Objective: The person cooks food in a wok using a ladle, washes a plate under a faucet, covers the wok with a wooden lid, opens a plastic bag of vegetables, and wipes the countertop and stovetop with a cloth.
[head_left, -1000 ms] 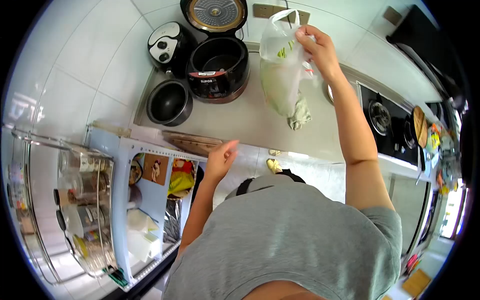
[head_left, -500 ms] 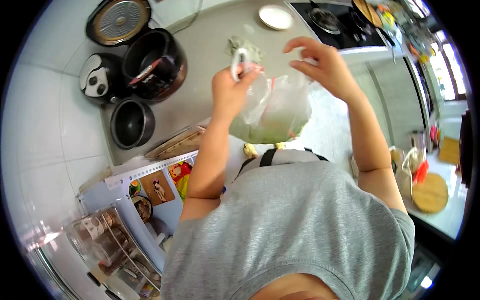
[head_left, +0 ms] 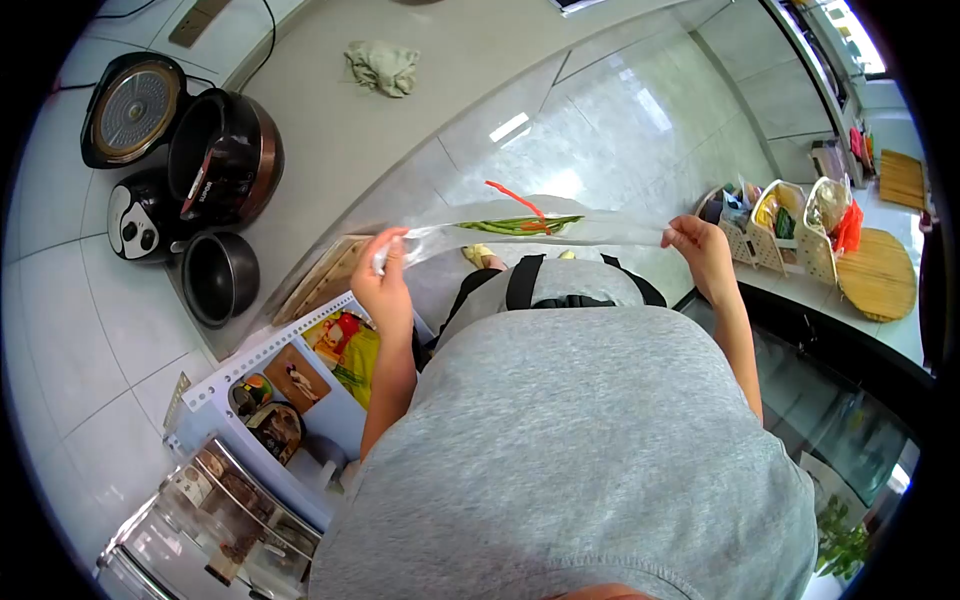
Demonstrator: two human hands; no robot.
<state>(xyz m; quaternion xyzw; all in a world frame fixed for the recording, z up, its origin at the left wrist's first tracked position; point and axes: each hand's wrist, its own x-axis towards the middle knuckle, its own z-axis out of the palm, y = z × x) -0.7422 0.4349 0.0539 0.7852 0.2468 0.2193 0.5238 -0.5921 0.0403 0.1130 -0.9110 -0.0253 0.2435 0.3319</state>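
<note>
Stretched sideways in front of my body is a clear plastic bag (head_left: 610, 228), its mouth pulled long and narrow. My left hand (head_left: 385, 275) pinches one end of it, and my right hand (head_left: 697, 250) grips the other end. Inside, thin green vegetables (head_left: 515, 226) show through the opening. A red strip (head_left: 516, 197) lies across the middle of the bag and sticks up past its far edge. The bag's lower part is hidden from this angle.
On the counter (head_left: 340, 120) at the left are an open rice cooker (head_left: 225, 160), a dark pot (head_left: 220, 278) and a crumpled cloth (head_left: 383, 68). White baskets (head_left: 780, 222) and a round wooden board (head_left: 878, 275) are at the right. An open-looking shelf rack (head_left: 240, 510) stands lower left.
The bag has come off the counter side to in front of my body. My right hand has taken hold of it, and both hands have spread it wide. The view has turned rightward.
</note>
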